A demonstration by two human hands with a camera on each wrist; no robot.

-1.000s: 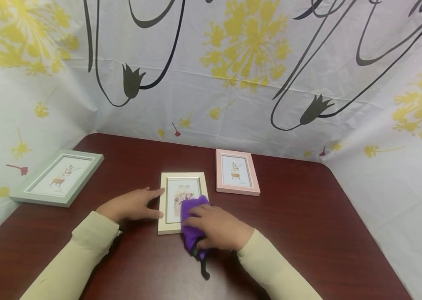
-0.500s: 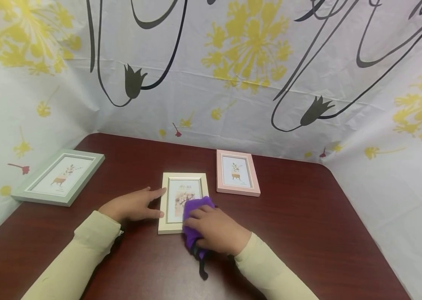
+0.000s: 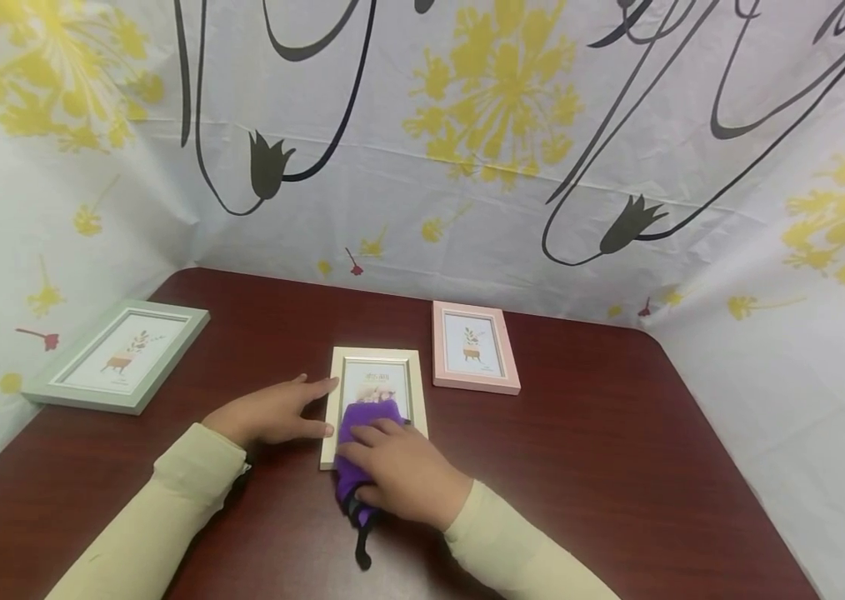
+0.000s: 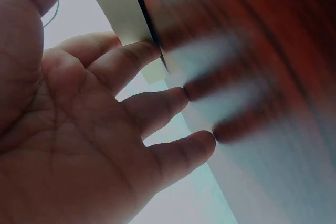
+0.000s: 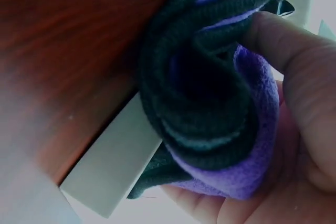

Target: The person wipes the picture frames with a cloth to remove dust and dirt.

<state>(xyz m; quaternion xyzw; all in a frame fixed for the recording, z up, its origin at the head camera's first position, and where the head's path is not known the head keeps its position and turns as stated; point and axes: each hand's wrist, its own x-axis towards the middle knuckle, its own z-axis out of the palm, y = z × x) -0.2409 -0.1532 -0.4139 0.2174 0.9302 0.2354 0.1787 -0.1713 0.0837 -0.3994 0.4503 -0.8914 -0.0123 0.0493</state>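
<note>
A cream picture frame point(image 3: 381, 353) lies face up on the dark red-brown table, its pale flower print partly covered. My left hand point(image 3: 272, 412) touches the frame's left side with fingers extended; the left wrist view shows its fingertips point(image 4: 202, 142) at the frame's edge and on the tabletop. Over the lower part of the frame, my right hand point(image 3: 407, 475) holds a folded purple cloth point(image 3: 372, 411) with black edging against the glass. In the right wrist view the thumb point(image 5: 283, 38) pinches the bunched cloth point(image 5: 257, 98) beside the frame's side.
A pink picture frame point(image 3: 508, 350) lies just beyond, to the right. At the table's left edge is a green picture frame point(image 3: 85, 400). Behind the table point(image 3: 580, 467) hangs a white sheet point(image 3: 392, 167) printed with flowers, enclosing the back and both sides.
My right hand has slid the purple cloth leftward across the glass, after a slight shift right. The cream frame has turned and shifted a little to the right. My left hand stays at its side.
</note>
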